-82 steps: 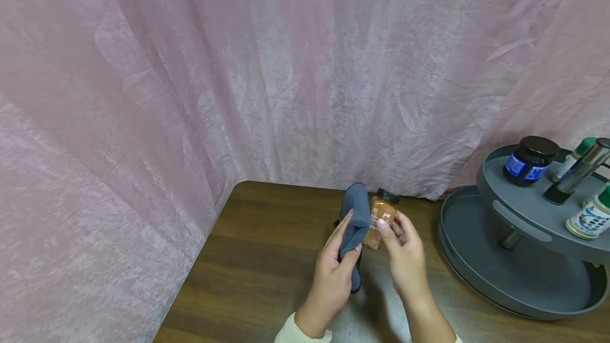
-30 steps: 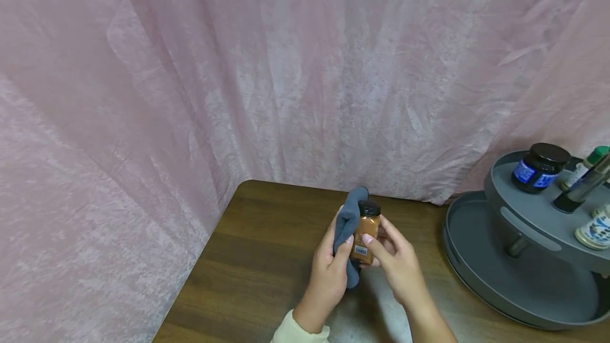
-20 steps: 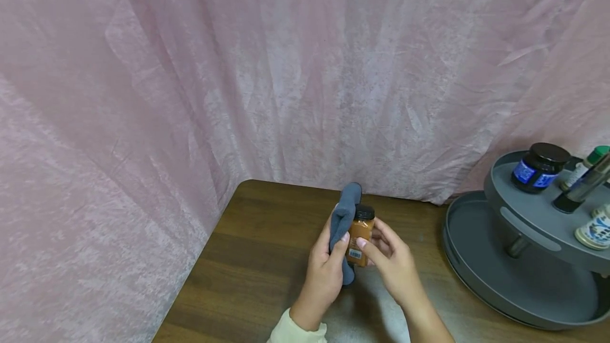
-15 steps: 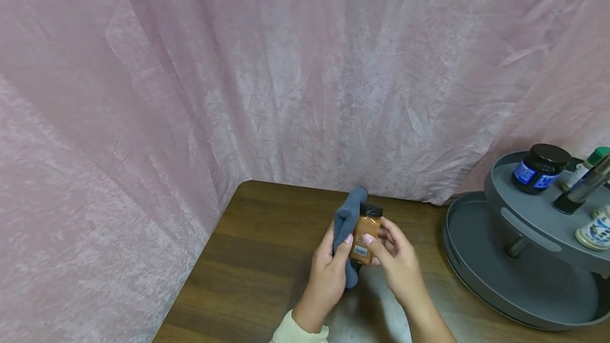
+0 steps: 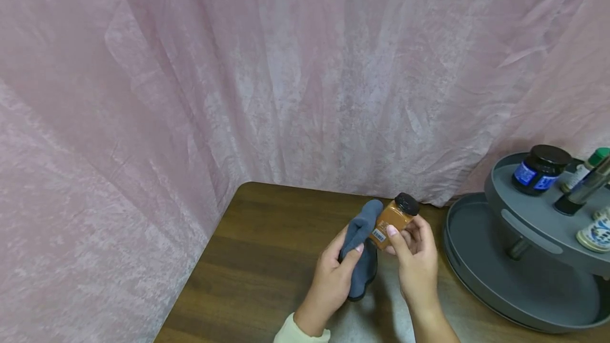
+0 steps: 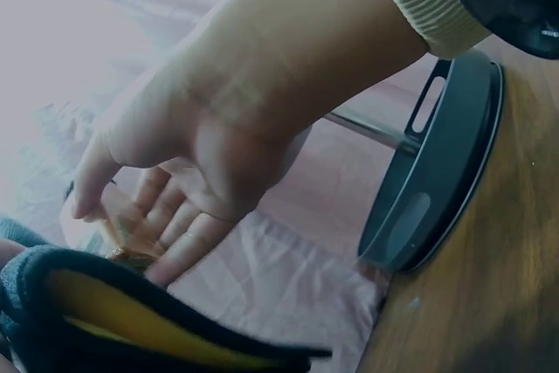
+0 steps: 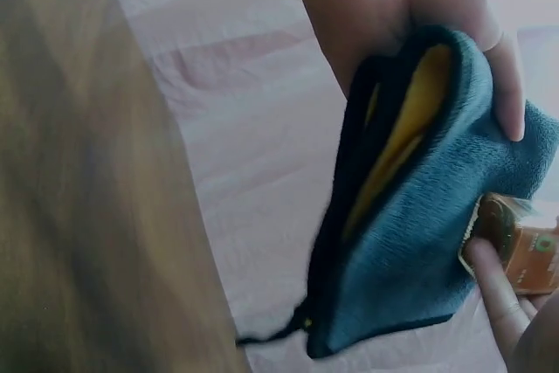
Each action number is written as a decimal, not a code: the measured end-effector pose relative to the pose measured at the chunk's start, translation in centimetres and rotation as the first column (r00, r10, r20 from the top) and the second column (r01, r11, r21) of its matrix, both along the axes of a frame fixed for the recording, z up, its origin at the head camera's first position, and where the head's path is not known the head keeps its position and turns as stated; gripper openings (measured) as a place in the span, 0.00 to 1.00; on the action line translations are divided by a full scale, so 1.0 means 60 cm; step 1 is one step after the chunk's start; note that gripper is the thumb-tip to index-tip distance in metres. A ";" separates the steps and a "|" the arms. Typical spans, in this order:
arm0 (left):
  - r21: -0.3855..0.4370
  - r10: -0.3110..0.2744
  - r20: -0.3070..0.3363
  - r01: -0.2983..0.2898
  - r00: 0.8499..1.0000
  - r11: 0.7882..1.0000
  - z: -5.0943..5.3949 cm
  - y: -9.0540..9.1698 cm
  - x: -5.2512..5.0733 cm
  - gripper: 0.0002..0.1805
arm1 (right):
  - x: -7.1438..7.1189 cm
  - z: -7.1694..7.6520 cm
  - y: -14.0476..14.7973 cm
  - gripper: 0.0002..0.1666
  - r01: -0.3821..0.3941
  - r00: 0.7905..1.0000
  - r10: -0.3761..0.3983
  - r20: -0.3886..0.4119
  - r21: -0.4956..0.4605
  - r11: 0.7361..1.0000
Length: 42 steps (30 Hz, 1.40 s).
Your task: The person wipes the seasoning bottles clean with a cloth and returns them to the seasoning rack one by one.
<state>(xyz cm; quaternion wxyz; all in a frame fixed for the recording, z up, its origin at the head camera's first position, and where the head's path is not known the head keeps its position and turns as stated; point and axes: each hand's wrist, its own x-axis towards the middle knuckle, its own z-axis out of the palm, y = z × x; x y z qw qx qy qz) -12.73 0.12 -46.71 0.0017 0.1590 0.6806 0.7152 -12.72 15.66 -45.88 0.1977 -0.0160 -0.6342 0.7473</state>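
My left hand (image 5: pixel 333 274) grips a folded blue-grey cloth (image 5: pixel 360 226), its thumb pressed on the near side. Inside the fold a yellow lining (image 7: pixel 425 93) shows in the right wrist view. My right hand (image 5: pixel 416 258) holds a small spice jar (image 5: pixel 392 222) between thumb and fingers; it has orange-brown contents, a barcode label and a black lid. The jar leans with its lid toward the upper right, its base at the cloth. In the right wrist view the jar's bottom end (image 7: pixel 496 224) lies against the cloth. Both things are held above the wooden table.
On the right stands a two-tier grey turntable tray (image 5: pixel 476 258). Its upper tier bears a dark jar with blue label (image 5: pixel 538 171), a green-capped bottle (image 5: pixel 586 168), a grinder-like cylinder (image 5: pixel 583 189) and a white patterned bottle (image 5: pixel 597 233). A pink curtain (image 5: pixel 305 78) hangs behind the wooden table (image 5: pixel 248 258).
From nearly upright beside the cloth, the spice jar has tilted and moved right and up with my right hand. The cloth has shifted slightly right, its lower part hanging wider.
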 end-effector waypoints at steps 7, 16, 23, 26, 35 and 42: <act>0.031 0.028 0.114 -0.032 0.993 0.999 0.000 0.008 0.003 0.24 | -0.001 -0.007 -0.004 0.32 -0.023 0.986 0.015 -0.165 -0.052 0.998; 0.097 0.039 0.224 -0.062 0.974 0.993 0.000 0.008 0.003 0.25 | 0.007 -0.005 -0.018 0.30 -0.057 0.985 0.046 -0.168 -0.059 0.997; 0.232 0.001 0.225 -0.055 0.974 0.971 0.006 -0.001 -0.006 0.26 | 0.008 0.001 -0.014 0.28 -0.017 0.999 0.023 -0.034 0.176 0.984; 0.229 0.021 0.226 -0.075 0.974 0.970 0.008 -0.004 -0.007 0.26 | 0.006 0.001 -0.012 0.29 0.058 0.998 -0.046 -0.050 0.269 0.961; 0.264 -0.002 0.294 -0.079 0.956 0.961 0.012 -0.002 -0.004 0.23 | 0.000 -0.008 -0.006 0.38 0.143 0.976 -0.077 -0.203 0.337 0.930; 0.275 -0.106 0.373 -0.001 0.922 0.961 0.008 0.004 0.004 0.20 | 0.000 -0.012 -0.008 0.40 0.128 0.965 -0.073 -0.254 0.209 0.969</act>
